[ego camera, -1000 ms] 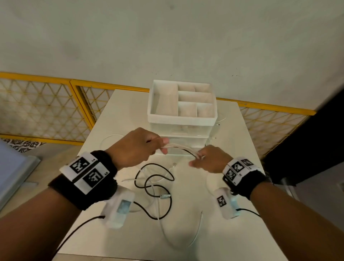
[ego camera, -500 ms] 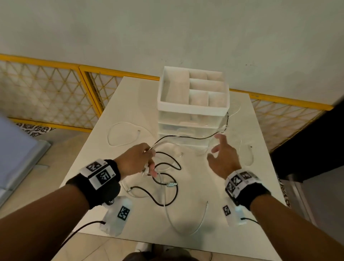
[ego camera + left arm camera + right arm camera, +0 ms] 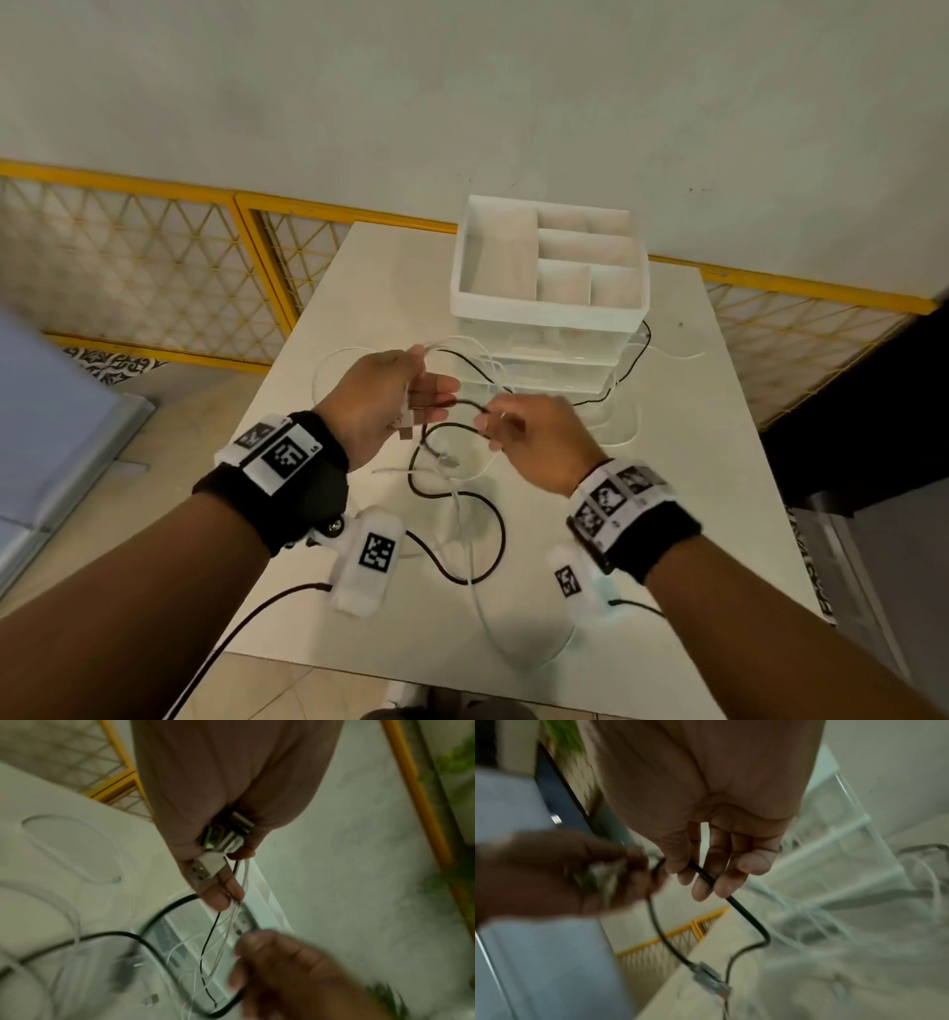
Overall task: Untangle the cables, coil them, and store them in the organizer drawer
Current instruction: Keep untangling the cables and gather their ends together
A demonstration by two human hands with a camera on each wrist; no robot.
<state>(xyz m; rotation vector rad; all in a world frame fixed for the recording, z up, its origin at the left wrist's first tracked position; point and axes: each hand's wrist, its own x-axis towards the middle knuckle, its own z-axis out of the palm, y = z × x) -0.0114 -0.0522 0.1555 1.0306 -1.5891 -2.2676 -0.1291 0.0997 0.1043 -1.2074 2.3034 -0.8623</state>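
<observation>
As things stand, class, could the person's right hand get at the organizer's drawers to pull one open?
Probably not yet. The right hand pinches the black cable, and cables hang across the organizer drawer fronts. It is close, but must let go first.

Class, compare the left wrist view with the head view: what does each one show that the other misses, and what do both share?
Only the left wrist view shows the white USB plug bunched with other connectors in the left hand. Only the head view shows the organizer's open top compartments and the cables sprawled across the table. Both show the right hand pinching the black cable.
</observation>
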